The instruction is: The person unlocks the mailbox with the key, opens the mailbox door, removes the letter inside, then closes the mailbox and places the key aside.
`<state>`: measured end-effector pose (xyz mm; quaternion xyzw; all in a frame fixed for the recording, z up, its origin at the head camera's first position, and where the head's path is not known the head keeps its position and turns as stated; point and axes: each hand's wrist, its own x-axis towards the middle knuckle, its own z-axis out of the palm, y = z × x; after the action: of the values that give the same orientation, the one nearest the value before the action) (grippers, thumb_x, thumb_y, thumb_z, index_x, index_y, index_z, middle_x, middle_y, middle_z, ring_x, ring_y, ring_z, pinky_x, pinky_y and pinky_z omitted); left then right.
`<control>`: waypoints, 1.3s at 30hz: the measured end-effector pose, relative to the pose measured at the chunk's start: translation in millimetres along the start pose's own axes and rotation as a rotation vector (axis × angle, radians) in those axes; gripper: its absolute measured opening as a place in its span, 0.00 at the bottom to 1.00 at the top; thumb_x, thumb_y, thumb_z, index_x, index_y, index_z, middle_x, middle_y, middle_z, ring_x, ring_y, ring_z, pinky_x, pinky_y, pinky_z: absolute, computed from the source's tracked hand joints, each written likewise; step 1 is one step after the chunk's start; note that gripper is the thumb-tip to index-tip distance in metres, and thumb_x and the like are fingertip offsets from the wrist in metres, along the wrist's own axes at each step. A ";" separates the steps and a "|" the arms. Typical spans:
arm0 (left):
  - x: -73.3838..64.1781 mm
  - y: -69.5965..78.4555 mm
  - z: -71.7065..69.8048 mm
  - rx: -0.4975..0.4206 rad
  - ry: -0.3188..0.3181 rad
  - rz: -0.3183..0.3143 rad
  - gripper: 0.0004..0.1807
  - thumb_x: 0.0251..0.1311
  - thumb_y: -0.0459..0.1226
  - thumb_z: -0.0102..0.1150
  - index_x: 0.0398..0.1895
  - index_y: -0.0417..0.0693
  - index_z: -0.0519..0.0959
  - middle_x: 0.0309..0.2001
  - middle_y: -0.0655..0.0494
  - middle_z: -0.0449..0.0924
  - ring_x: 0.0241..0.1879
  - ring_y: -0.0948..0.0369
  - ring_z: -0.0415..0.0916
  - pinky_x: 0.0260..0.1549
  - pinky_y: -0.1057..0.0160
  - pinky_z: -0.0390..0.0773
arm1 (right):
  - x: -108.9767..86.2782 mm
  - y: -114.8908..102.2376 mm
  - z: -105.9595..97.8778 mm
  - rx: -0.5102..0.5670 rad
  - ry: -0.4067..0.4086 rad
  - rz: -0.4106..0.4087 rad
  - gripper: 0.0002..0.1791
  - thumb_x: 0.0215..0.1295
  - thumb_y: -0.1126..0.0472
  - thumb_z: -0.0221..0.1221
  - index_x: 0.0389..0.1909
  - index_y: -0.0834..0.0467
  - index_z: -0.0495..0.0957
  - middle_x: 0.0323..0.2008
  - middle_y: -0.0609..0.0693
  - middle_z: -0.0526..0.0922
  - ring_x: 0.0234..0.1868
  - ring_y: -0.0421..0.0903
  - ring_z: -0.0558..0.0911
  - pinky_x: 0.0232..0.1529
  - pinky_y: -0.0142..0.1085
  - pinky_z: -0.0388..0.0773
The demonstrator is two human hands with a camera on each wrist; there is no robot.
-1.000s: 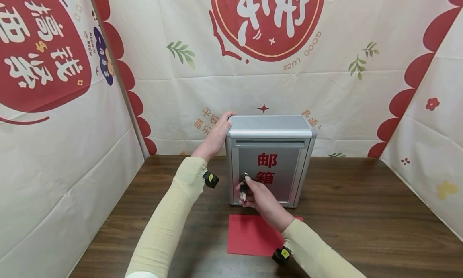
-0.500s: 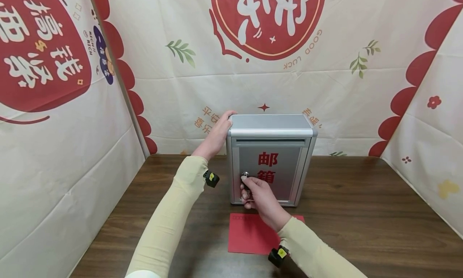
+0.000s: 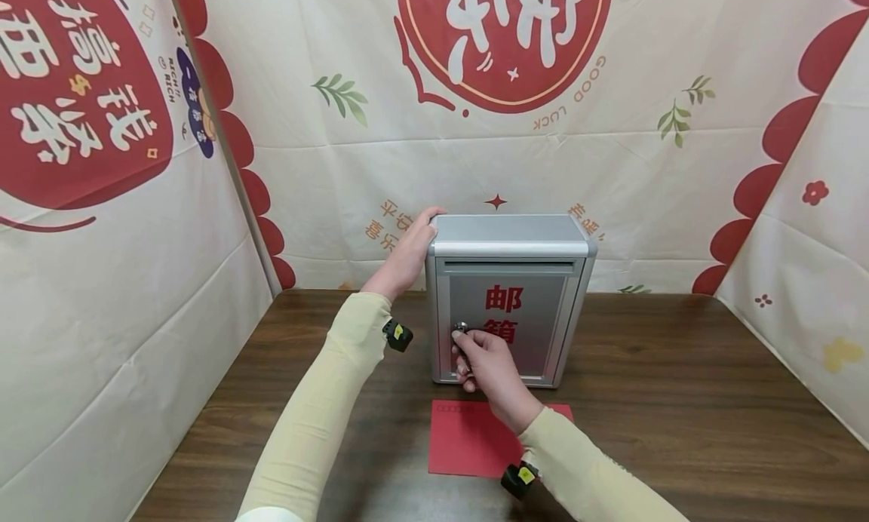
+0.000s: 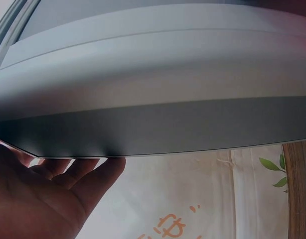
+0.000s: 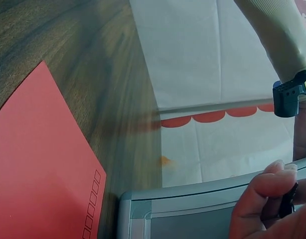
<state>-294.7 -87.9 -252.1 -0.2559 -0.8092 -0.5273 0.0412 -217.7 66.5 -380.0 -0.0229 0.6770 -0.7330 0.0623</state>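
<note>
A silver metal mailbox point(image 3: 512, 234) with red characters and a slot near its top stands upright on the table. At its upper left corner my left hand point(image 3: 405, 252) grips the box; in the left wrist view its fingers point(image 4: 100, 181) lie along the back edge of the side wall. My right hand point(image 3: 494, 367) is at the round lock point(image 3: 462, 327) on the front door, pinching a key between thumb and fingers. The key's black part point(image 5: 287, 203) shows in the right wrist view; its tip is hidden. The door is closed.
Flat on the wooden table point(image 3: 652, 401), in front of the box, lies a red envelope point(image 3: 465, 443), partly beneath my right forearm in the head view. A printed cloth point(image 3: 407, 160) hangs behind the box, and more cloth walls stand left and right.
My right fingers have closed in on the key at the lock, and the keys hanging below it are now mostly covered. The left hand keeps its hold on the corner.
</note>
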 end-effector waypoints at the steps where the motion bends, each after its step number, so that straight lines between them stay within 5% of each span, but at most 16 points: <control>1: 3.1 -5.1 0.4 -0.005 0.002 0.000 0.24 0.70 0.39 0.26 0.68 0.46 0.59 0.63 0.47 0.63 0.61 0.54 0.60 0.60 0.51 0.60 | -0.3 0.0 -0.1 0.000 0.001 0.000 0.17 0.72 0.55 0.51 0.33 0.67 0.71 0.16 0.51 0.66 0.18 0.44 0.68 0.16 0.32 0.65; 7: 14.2 -25.7 3.2 -0.013 0.019 0.014 0.24 0.70 0.44 0.27 0.67 0.53 0.60 0.62 0.52 0.64 0.60 0.57 0.61 0.60 0.51 0.60 | 0.0 2.9 -1.5 -0.005 0.004 0.006 0.16 0.72 0.56 0.50 0.34 0.67 0.72 0.15 0.50 0.66 0.18 0.43 0.69 0.16 0.30 0.65; 16: 14.7 -27.2 5.6 -0.001 0.019 0.012 0.24 0.71 0.45 0.27 0.67 0.54 0.60 0.64 0.53 0.63 0.62 0.58 0.60 0.61 0.52 0.58 | -3.8 5.4 -2.3 0.013 0.010 0.009 0.17 0.72 0.56 0.50 0.35 0.68 0.72 0.15 0.49 0.66 0.18 0.42 0.68 0.17 0.30 0.65; 27: -4.8 10.0 -2.0 -0.007 -0.002 0.005 0.24 0.70 0.38 0.27 0.66 0.44 0.59 0.62 0.45 0.64 0.61 0.54 0.61 0.59 0.51 0.60 | -17.6 6.3 1.2 0.026 -0.003 0.003 0.15 0.71 0.58 0.51 0.31 0.68 0.72 0.13 0.51 0.67 0.16 0.42 0.68 0.17 0.30 0.66; 31: -5.8 10.1 -2.2 -0.014 -0.012 0.006 0.24 0.69 0.38 0.27 0.66 0.43 0.59 0.62 0.45 0.63 0.61 0.54 0.60 0.60 0.51 0.60 | -20.7 5.2 -0.9 0.021 0.002 0.008 0.14 0.71 0.58 0.52 0.30 0.64 0.73 0.14 0.51 0.67 0.16 0.43 0.68 0.17 0.31 0.65; 39: 13.0 -24.9 2.4 -0.021 0.006 0.027 0.25 0.70 0.45 0.26 0.68 0.52 0.59 0.64 0.52 0.63 0.63 0.58 0.59 0.61 0.51 0.58 | -25.6 4.2 -10.3 -0.048 -0.035 0.020 0.15 0.70 0.56 0.53 0.33 0.66 0.74 0.16 0.53 0.70 0.19 0.44 0.70 0.18 0.31 0.67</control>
<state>-316.9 -88.8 -269.5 -0.2657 -0.7998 -0.5361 0.0480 -193.3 79.6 -383.8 -0.0305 0.6935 -0.7152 0.0810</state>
